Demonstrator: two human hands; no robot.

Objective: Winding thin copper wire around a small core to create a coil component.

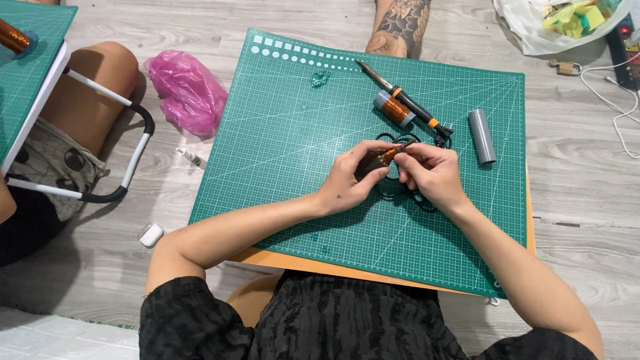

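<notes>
- Two hands meet over the middle of the green cutting mat (287, 153): the left hand (350, 181) pinches a small coil of copper wire (387, 156) between thumb and fingers, and the right hand (430, 172) closes its fingertips on the coil's other end
- The coil sits just above the mat, between both hands, with thin black wires (408, 193) looped under and around it
- It looks light and small, easy to turn with the fingertips; the fine winding probably dents or unravels if squeezed hard, so the firmer end pieces seem the safer place to hold
- The black wires look limp and likely to snag or drag when the coil moves
- Just beyond the hands lie a soldering iron (400, 93), a second copper spool (395, 109) touching it, and a grey tube (481, 136) a little to the right
- The left half of the mat is bare and gives room; the far side is crowded, and the iron's tip is best kept away from
- Off the mat's left edge a pink plastic bag (187, 90) lies on the floor, near another person's knee
</notes>
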